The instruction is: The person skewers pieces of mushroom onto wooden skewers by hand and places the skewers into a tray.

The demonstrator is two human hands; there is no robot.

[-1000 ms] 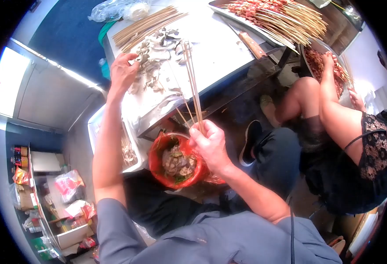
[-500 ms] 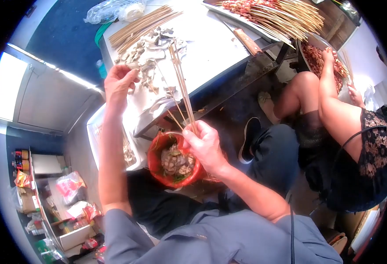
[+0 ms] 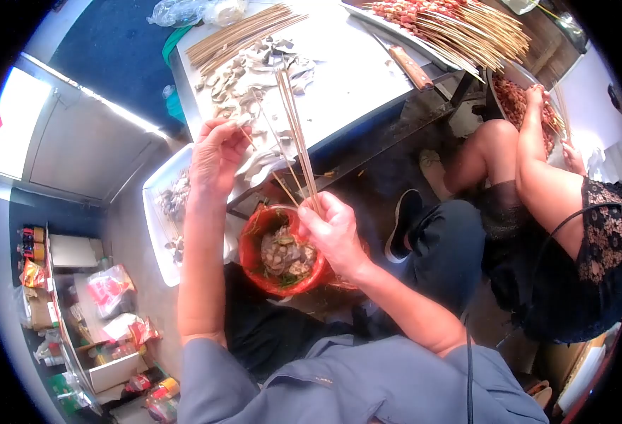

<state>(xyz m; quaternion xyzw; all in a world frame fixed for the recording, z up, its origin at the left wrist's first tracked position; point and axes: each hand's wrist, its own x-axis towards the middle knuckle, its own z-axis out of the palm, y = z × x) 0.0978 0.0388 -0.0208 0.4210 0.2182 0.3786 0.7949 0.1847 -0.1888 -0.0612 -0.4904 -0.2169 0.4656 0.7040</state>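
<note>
My right hand (image 3: 335, 230) is closed around several bamboo skewers (image 3: 299, 141) that fan out up and to the left over the table edge. My left hand (image 3: 219, 152) pinches a small pale mushroom piece (image 3: 239, 125) at the tip of one skewer. Its fingers partly hide the piece. Beyond it, torn grey-white mushroom pieces (image 3: 237, 81) lie scattered on the white table (image 3: 360, 92). A bundle of bare skewers (image 3: 240, 39) rests behind them. Below my right hand is a red-lined bucket (image 3: 253, 258) with mushroom scraps and greens inside.
A white tray (image 3: 152, 233) with skewered pieces stands at left. A wooden-handled knife (image 3: 411, 68) lies by the table's edge, near a tray of meat skewers (image 3: 452, 35). At right, another person's hand (image 3: 535, 95) reaches into a bowl of meat (image 3: 512, 99). Shelves (image 3: 78, 339) hold packages.
My left hand has moved from over the mushroom pieces down and right to a skewer tip, bringing a piece with it. My right hand keeps its hold on the skewers. The view has shifted slightly.
</note>
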